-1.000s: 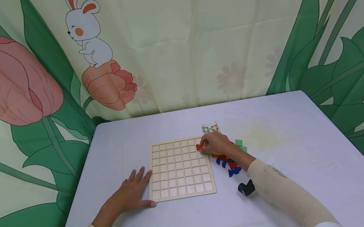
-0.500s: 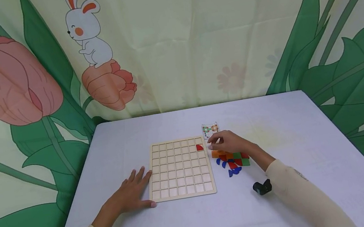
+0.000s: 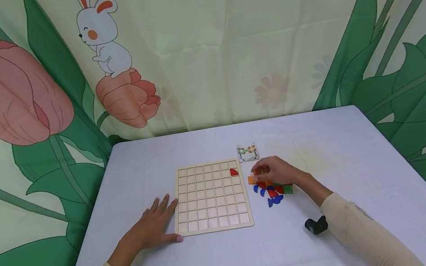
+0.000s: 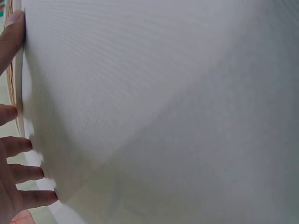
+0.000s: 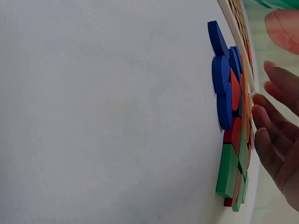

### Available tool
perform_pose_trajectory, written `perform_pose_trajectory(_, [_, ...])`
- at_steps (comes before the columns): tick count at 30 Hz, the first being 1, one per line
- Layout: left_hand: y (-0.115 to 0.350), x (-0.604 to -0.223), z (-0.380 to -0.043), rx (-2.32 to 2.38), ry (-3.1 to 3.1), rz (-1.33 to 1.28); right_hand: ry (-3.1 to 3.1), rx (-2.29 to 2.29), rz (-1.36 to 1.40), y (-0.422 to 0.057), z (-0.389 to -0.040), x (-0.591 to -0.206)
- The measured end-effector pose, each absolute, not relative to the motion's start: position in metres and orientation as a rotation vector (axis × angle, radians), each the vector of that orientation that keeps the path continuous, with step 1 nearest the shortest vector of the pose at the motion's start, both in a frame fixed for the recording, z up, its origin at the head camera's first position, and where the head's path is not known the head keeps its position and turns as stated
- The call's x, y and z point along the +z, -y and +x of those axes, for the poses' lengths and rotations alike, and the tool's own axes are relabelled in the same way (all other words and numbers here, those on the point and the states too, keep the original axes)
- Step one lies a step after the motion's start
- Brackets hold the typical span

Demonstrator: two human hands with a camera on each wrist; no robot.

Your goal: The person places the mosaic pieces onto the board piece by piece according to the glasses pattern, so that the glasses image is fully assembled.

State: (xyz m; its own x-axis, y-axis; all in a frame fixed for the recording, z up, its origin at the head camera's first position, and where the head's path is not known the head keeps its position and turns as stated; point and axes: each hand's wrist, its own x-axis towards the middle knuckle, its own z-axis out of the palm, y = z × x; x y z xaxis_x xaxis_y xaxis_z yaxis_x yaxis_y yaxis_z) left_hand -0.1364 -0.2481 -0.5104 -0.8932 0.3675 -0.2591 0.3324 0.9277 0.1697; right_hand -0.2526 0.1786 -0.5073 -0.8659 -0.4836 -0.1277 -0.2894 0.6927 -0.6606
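My left hand rests spread at the left edge of a wooden grid board, thumb at its lower corner; the left wrist view also shows those fingers along the edge. One red quarter-circle tile sits in a square near the board's upper right. Right of the board, my right hand is over a pile of coloured tiles, thumb and forefinger bent around an orange tile. In the right wrist view my right hand is beside the pile; the tile at its fingertips is hidden there.
Blue half-round tiles, a green tile and other red and orange tiles lie together right of the board. A small pattern card lies behind them. White cloth covers the table; a printed curtain hangs behind.
My right hand has let go of the red tile on the board and moved right to the pile, where its fingers now close around an orange tile. My left hand stays put.
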Motion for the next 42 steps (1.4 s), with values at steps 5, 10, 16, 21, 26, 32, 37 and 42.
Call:
perform_pose_trajectory(5, [0.247, -0.511, -0.137, 0.154, -2.802, 0.515, -2.658, -0.863, -0.668, -0.171, -0.249, -0.508])
perform_pose_trajectory(10, [0.248, -0.512, -0.137, 0.171, -2.794, 0.513, -2.708, -0.765, -0.643, -0.163, -0.247, -0.507])
perform_pose_trajectory(16, [0.248, -0.512, -0.137, 0.165, -2.793, 0.517, -2.743, -0.654, -0.625, -0.157, -0.248, -0.504])
perform_pose_trajectory(21, [0.247, -0.512, -0.136, 0.156, -2.799, 0.519, -2.757, -0.601, -0.629, -0.154, -0.247, -0.503])
perform_pose_trajectory(26, [0.247, -0.511, -0.136, 0.151, -2.806, 0.512, -2.753, -0.613, -0.647, -0.153, -0.245, -0.502])
perform_pose_trajectory(32, [0.246, -0.51, -0.135, 0.165, -2.805, 0.515, -2.738, -0.656, -0.691, -0.153, -0.242, -0.499])
perform_pose_trajectory(37, [0.246, -0.511, -0.136, 0.176, -2.801, 0.51, -2.726, -0.633, -0.709, -0.153, -0.241, -0.498])
perform_pose_trajectory(42, [0.246, -0.511, -0.136, 0.174, -2.797, 0.502, -2.71, -0.629, -0.693, -0.153, -0.242, -0.497])
